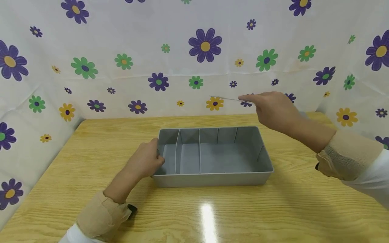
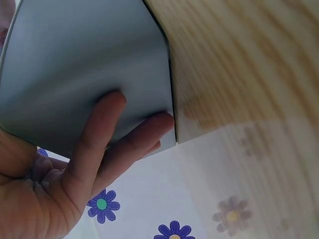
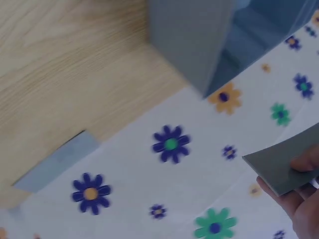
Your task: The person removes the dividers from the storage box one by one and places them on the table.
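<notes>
A grey plastic box [image 1: 212,180] stands on the table, with two upright dividers [image 1: 199,152] splitting off two narrow compartments on its left and a wide one on its right. My left hand [image 1: 143,160] grips the box's left end wall, its thumb over the inside. Against the outer face of that wall [image 2: 75,59] its fingers [image 2: 104,119] press in the left wrist view. Raised above and behind the box's right end, my right hand [image 1: 275,111] pinches a thin grey divider panel [image 3: 281,162]. Head-on, that panel shows nearly edge-on, pointing left.
Another grey panel [image 3: 57,162] lies on the table toward the back right, mostly hidden behind my right forearm in the head view. Wood-grain tabletop [image 1: 100,152] surrounds the box. A flower-printed white cloth [image 1: 179,44] rises behind the table and along both sides.
</notes>
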`<state>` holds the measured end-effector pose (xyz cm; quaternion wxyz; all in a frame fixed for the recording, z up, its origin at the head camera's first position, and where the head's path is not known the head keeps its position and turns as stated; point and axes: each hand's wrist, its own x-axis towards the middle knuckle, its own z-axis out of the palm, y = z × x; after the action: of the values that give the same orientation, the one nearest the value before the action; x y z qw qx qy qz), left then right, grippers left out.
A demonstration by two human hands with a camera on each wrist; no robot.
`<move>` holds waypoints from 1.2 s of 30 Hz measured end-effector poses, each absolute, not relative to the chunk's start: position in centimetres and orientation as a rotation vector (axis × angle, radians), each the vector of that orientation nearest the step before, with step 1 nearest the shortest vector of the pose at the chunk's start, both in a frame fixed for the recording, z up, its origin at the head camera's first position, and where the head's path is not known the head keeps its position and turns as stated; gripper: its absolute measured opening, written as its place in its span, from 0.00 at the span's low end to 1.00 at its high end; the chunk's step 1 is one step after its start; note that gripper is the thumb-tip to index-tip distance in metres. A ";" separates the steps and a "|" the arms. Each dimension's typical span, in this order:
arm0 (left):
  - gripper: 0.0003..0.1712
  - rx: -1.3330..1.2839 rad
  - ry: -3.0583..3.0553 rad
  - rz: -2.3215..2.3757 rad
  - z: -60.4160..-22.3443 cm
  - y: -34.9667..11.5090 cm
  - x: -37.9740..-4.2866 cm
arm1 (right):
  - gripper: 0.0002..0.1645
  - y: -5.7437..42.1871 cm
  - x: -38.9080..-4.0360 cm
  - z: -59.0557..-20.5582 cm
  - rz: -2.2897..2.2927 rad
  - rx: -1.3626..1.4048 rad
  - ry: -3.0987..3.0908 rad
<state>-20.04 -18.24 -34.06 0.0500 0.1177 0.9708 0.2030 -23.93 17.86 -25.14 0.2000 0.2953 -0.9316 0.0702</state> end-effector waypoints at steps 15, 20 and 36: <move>0.30 0.400 2.959 0.608 -34.3 -23.6 -17.3 | 0.22 21.9 -27.8 -35.7 -0.140 0.974 -2.820; 0.26 0.432 2.954 0.649 -34.7 -24.1 -16.9 | 0.21 22.6 -27.5 -37.3 -0.142 1.182 -2.897; 0.30 0.448 2.972 0.626 -33.8 -23.7 -17.0 | 0.46 23.4 -28.5 -37.8 0.171 0.975 -3.228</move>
<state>-17.00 -23.74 -33.80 0.0357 0.1458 0.9674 0.2037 -28.46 23.37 -37.76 -0.1171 0.2867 -0.9495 0.0502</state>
